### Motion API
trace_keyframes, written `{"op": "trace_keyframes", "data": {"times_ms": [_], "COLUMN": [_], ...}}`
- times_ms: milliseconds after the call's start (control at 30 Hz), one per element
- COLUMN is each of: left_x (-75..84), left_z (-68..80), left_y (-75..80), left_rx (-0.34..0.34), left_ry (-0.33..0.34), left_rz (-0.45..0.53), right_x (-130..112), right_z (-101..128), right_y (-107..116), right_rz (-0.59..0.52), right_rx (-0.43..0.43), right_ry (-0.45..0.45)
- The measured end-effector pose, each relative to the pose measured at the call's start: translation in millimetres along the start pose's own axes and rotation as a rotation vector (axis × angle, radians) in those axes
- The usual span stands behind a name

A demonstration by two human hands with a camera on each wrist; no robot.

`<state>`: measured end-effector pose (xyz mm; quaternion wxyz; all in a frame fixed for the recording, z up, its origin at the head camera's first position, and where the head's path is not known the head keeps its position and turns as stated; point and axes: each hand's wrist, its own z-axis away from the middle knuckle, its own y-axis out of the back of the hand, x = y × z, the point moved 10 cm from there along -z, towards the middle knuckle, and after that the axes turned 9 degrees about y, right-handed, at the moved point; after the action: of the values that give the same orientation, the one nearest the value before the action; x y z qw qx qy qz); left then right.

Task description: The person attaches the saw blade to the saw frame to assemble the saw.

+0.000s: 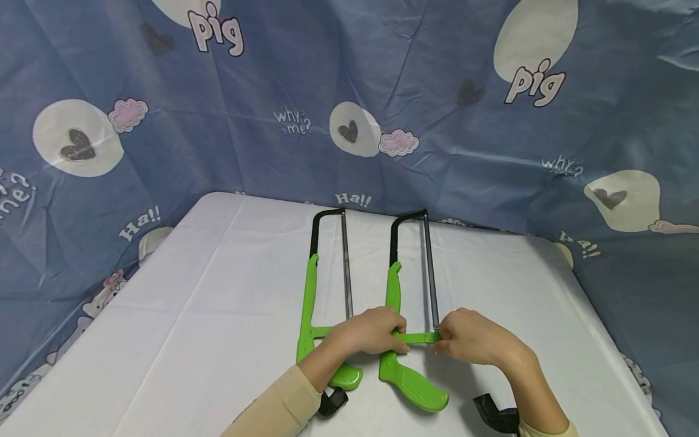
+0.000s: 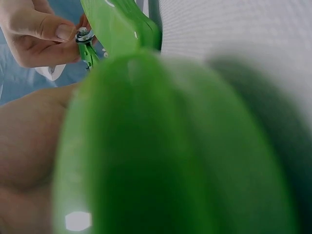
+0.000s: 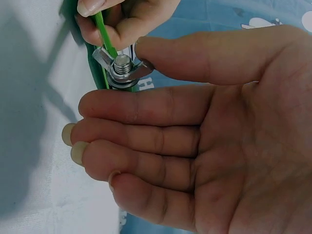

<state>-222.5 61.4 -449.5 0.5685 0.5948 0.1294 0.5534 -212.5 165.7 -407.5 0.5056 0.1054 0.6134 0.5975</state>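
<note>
Two green hacksaws lie side by side on the white table (image 1: 191,315), blades pointing away from me. The left hacksaw (image 1: 308,291) lies untouched. My left hand (image 1: 371,331) grips the green crossbar of the right hacksaw (image 1: 412,385) just above its handle; its fingers (image 3: 131,19) curl round the bar. My right hand (image 1: 469,337) pinches the metal wing nut (image 3: 122,66) at the blade's near end between thumb (image 3: 195,51) and index finger (image 3: 146,105). In the left wrist view the blurred green handle (image 2: 170,146) fills the frame, with the wing nut (image 2: 84,35) behind it.
A blue cartoon-print cloth (image 1: 349,91) hangs behind and around the table. The table's far edge runs just past the saw tips, and its right edge (image 1: 611,340) slopes near my right arm. Black wrist straps (image 1: 333,400) (image 1: 494,413) sit at the near edge.
</note>
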Motion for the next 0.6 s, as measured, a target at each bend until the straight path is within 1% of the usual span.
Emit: {"op": "trace_keyframes", "data": {"times_ms": [333, 600], "left_x": [-0.4, -1.2], "left_z": [-1.0, -1.8], "left_y": [-0.5, -0.5], "left_rx": [0.001, 0.003], "left_ry": [-0.008, -0.006], "left_rz": [0.017, 0.025], "right_x": [-2.5, -3.1], "right_z": [1.2, 0.1], "right_y": [-0.7, 0.6], "right_rz": [-0.032, 0.017], "right_rx": [-0.036, -0.026], "right_ry": [0.061, 0.085]}}
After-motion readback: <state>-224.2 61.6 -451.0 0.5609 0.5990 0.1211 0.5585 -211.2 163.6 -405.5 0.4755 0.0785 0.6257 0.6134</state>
